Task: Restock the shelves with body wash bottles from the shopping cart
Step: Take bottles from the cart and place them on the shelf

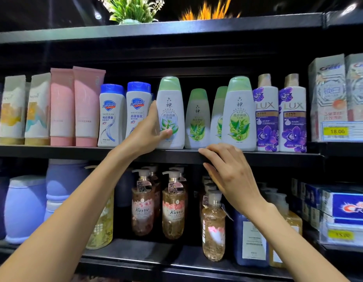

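Seated a green-capped herbal body wash bottle (pixel 170 115) at the front edge of the middle shelf (pixel 54 152).

Gripped the bottle's lower left side with the left hand (pixel 145 132), thumb across the label, between the blue-capped Safeguard bottles (pixel 124 115) and the other green-capped bottles (pixel 238 115). Rested the right hand (pixel 227 169) on the shelf lip, fingers loosely bent and holding nothing. Best finished, by judgement, by squaring the label forward, aligning the base with the neighbouring front bottle, then easing the fingers away without nudging the Safeguard row. Could not see the shopping cart, nor how deep the rows ran behind; smaller label text unreadable, far-edge boxes cut off.
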Motion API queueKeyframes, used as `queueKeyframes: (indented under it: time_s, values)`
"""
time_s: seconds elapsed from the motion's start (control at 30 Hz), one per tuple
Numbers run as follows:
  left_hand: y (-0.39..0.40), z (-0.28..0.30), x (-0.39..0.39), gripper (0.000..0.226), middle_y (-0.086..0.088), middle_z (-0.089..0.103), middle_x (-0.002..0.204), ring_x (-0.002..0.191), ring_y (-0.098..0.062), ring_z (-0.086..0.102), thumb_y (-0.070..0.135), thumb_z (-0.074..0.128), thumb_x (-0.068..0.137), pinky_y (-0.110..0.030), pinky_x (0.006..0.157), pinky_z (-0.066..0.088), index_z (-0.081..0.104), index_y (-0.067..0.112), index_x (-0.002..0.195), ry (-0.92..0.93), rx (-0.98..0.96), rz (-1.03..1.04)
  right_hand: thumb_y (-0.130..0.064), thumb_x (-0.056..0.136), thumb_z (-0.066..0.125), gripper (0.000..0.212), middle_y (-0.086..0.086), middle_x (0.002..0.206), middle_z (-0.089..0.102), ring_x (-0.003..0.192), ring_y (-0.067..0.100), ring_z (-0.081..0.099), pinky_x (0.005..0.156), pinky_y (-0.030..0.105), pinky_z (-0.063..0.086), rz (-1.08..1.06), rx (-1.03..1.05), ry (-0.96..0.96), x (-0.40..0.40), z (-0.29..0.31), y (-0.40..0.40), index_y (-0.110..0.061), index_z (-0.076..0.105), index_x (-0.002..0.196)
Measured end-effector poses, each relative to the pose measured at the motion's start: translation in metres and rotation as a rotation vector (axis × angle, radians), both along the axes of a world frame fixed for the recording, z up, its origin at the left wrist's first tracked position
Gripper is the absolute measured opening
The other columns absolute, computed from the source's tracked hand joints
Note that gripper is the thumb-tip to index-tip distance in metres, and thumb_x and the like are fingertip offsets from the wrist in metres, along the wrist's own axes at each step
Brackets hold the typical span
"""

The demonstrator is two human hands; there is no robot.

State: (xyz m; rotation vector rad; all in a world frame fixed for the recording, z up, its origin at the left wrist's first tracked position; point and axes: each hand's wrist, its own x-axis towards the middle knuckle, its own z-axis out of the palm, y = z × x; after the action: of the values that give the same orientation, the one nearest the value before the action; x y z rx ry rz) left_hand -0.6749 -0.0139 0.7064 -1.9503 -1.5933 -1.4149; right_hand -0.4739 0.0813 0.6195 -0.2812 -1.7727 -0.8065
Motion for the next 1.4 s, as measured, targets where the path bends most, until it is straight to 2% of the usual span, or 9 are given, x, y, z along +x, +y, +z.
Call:
queueKeyframes:
  time_s: [0.17,0.4,0.6,1.0,1.07,1.13,1.2,1.3,1.4]
  values:
    - [0.002,0.001,0.004,0.067,-0.007,0.051,0.136,0.121,-0.021,0.053,0.018,0.060,0.092,-0.041,0.102,0.044,0.019,0.010,0.144,0.016,-0.009,0.090,-0.009,0.090,0.062,0.027,0.011,0.108,0.065,0.102,0.030,0.060,0.091,0.035,0.042,-0.004,-0.011,0.009,-0.001,0.000,-0.002,-0.003,0.065,0.116]
    - [0.013,-0.002,0.024,0.081,-0.015,0.039,0.135,0.123,-0.025,0.040,0.026,0.070,0.085,-0.030,0.099,0.034,0.022,-0.001,0.143,0.068,0.213,0.286,-0.007,0.087,0.067,0.028,0.011,0.108,0.064,0.103,0.029,0.059,0.092,0.035,0.042,-0.002,-0.039,0.018,-0.002,-0.001,-0.005,-0.003,0.065,0.115]
    - [0.015,-0.002,0.017,0.082,-0.016,0.040,0.135,0.123,-0.024,0.040,0.022,0.073,0.082,-0.025,0.095,0.032,0.023,-0.001,0.143,0.052,0.194,0.259,-0.006,0.087,0.067,0.030,0.011,0.109,0.064,0.104,0.027,0.057,0.091,0.035,0.044,0.006,-0.052,0.014,0.001,-0.001,-0.007,-0.003,0.065,0.117]
    - [0.006,-0.008,0.019,0.089,-0.013,0.012,0.158,0.145,-0.021,0.012,0.021,0.063,0.091,-0.030,0.115,0.014,0.000,0.006,0.151,0.077,0.098,0.253,-0.008,0.089,0.061,0.026,0.010,0.109,0.064,0.106,0.026,0.055,0.094,0.034,0.043,0.032,-0.046,0.050,0.012,-0.001,-0.003,-0.002,0.065,0.114]
    - [0.002,-0.013,0.030,0.082,-0.015,0.012,0.157,0.146,-0.023,0.011,0.018,0.061,0.092,-0.032,0.117,0.013,0.006,0.003,0.151,0.116,0.227,0.326,-0.012,0.092,0.056,0.025,0.011,0.110,0.064,0.108,0.024,0.052,0.094,0.036,0.044,0.045,-0.042,0.099,0.022,0.002,-0.001,-0.002,0.065,0.113]
    - [0.001,-0.013,0.050,0.064,-0.020,0.032,0.147,0.139,-0.028,0.029,0.011,0.060,0.092,-0.031,0.115,0.022,0.026,-0.002,0.144,0.196,0.477,0.331,-0.015,0.091,0.056,0.027,0.012,0.111,0.064,0.109,0.023,0.051,0.093,0.038,0.044,0.042,-0.049,0.156,0.033,0.006,0.002,-0.002,0.065,0.113]
    - [0.009,-0.007,0.075,0.047,-0.020,0.047,0.134,0.127,-0.027,0.042,0.006,0.058,0.092,-0.020,0.106,0.026,0.041,-0.004,0.134,0.220,0.556,0.209,-0.013,0.090,0.058,0.026,0.012,0.111,0.064,0.109,0.025,0.053,0.094,0.038,0.044,0.029,-0.061,0.191,0.043,0.007,0.006,-0.002,0.066,0.113]
    - [0.037,0.011,0.106,0.050,-0.017,0.038,0.143,0.135,-0.025,0.034,0.007,0.050,0.096,-0.014,0.103,0.019,0.031,-0.004,0.141,0.126,0.340,0.104,-0.012,0.089,0.061,0.026,0.012,0.111,0.064,0.107,0.027,0.054,0.093,0.040,0.045,0.006,-0.079,0.197,0.052,0.005,0.009,-0.002,0.066,0.112]
    - [0.067,0.025,0.116,0.056,-0.021,0.027,0.144,0.134,-0.032,0.028,0.000,0.046,0.094,-0.029,0.108,0.022,0.018,-0.005,0.143,0.010,0.123,0.187,-0.013,0.090,0.060,0.025,0.012,0.110,0.064,0.106,0.027,0.053,0.092,0.043,0.047,0.000,-0.080,0.192,0.058,-0.002,0.010,-0.002,0.066,0.111]
